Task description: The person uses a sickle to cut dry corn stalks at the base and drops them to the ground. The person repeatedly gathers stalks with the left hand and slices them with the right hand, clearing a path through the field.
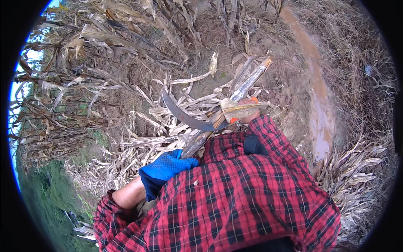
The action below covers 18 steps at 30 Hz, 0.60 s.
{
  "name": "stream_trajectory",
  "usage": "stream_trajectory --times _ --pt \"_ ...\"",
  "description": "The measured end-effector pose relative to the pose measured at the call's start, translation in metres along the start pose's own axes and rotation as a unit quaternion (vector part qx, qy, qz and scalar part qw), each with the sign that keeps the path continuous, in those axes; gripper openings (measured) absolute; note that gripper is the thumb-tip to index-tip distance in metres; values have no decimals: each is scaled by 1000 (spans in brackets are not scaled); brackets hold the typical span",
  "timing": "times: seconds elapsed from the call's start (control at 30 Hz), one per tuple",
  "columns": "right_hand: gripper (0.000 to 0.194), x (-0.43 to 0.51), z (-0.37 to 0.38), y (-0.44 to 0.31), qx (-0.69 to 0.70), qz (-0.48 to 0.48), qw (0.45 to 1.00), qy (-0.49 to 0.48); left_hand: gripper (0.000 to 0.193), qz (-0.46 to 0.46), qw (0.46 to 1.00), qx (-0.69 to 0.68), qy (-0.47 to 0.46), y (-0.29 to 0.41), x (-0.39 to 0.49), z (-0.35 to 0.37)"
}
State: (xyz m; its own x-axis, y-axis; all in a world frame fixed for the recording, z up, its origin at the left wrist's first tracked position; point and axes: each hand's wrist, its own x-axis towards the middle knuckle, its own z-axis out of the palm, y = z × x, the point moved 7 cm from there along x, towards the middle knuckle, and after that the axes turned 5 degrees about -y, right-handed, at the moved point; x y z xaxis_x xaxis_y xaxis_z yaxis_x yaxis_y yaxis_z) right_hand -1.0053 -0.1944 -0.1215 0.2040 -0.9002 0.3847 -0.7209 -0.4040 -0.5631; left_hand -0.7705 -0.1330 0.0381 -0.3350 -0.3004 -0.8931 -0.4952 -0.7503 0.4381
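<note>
A curved sickle blade (189, 119) reaches left from near my right hand (248, 113), crossing a bundle of dry corn stalks (248, 82). My bare right hand is closed, partly hidden by a dry corn leaf (237, 108); orange parts, apparently the sickle's handle, show beside it. My left hand (170, 167), in a blue textured glove, grips the lower end of the stalks near my body. The stalks lie at a slant, their pale upper end pointing up and right.
Dry corn leaves (126, 157) lie heaped beyond my left hand. Standing dry corn plants (110, 41) fill the upper left. A muddy water channel (318, 94) runs down the right side, with dry grass (355, 72) beyond. More husks (352, 186) lie at lower right.
</note>
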Motion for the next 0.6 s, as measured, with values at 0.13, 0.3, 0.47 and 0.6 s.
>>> stream_trajectory --times 0.13,0.3,0.47,0.6 --pt "26 3 3 15 -63 41 996 -45 21 29 996 62 -51 15 5 3" --pt "14 -1 12 -7 293 228 928 -47 23 58 996 68 4 58 32 0" --pt "16 0 -25 21 334 256 905 -57 27 88 991 94 -33 80 64 20" --pt "16 9 -93 22 137 191 955 -181 31 94 991 79 -59 77 68 22"
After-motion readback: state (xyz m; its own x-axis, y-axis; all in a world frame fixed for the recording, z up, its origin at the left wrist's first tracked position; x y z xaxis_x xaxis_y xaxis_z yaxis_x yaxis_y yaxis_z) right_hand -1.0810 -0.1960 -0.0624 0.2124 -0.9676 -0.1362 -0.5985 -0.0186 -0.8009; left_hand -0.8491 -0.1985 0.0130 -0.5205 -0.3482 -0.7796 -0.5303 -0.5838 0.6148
